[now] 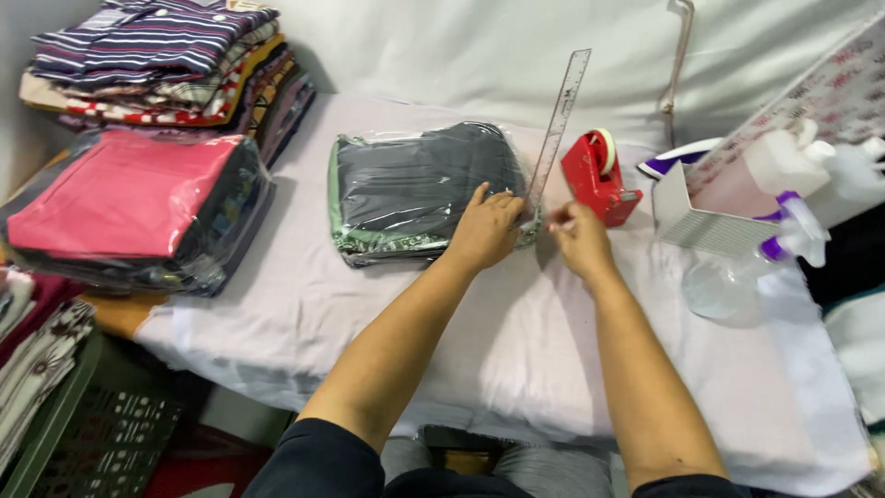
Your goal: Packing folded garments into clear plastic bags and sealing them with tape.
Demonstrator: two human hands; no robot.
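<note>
Pale cloth-covered surface [516,350]: sealing bagged dark garment [415,184]; left hand [484,231] pressing flat, fingers released; right hand [579,238] fingers pinching tape (apparently), needing smoothing down.

A folded dark grey garment sealed in a clear plastic bag [419,189] lies flat on the white-covered worktop [516,341], its glossy wrap creased and a green edge showing along its left and lower sides. A clear plastic ruler [557,124] rests at the bag's right edge, slanting up and to the right, its lower end at the bag's near right corner.
</note>
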